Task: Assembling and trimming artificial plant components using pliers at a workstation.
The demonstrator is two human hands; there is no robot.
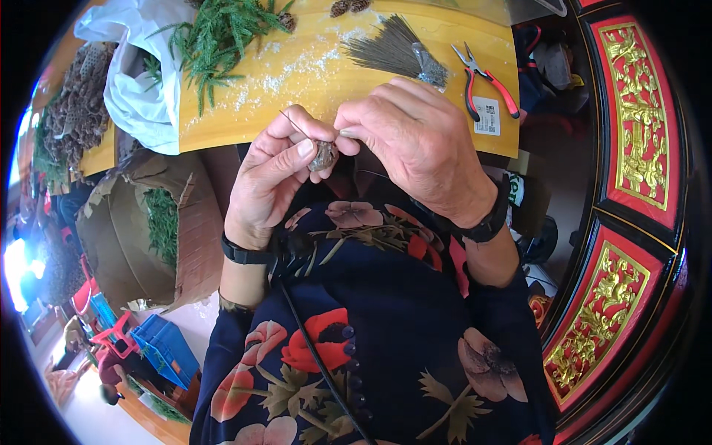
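Between the thumb and fingers of my left hand (261, 174) is a small brown pine cone (324, 156). A thin dark wire (292, 122) sticks out past those fingers, up and to the left. My right hand (426, 144) is pinched closed just beside the cone, its fingertips close to the left ones; what they grip is too small to make out. Both hands are in front of the near edge of a yellow table (259, 122), above my lap. Beyond them lies a bundle of thin dark wires or sticks (397, 48), wrapped at one end.
Red-handled pliers (482, 78) and a white label (486, 116) lie at the table's right. Green sprigs (215, 44), pine cones (340, 8) and white crumbs are farther back. At left are a white plastic bag (141, 111), a cardboard box (126, 237) and a blue crate (165, 348).
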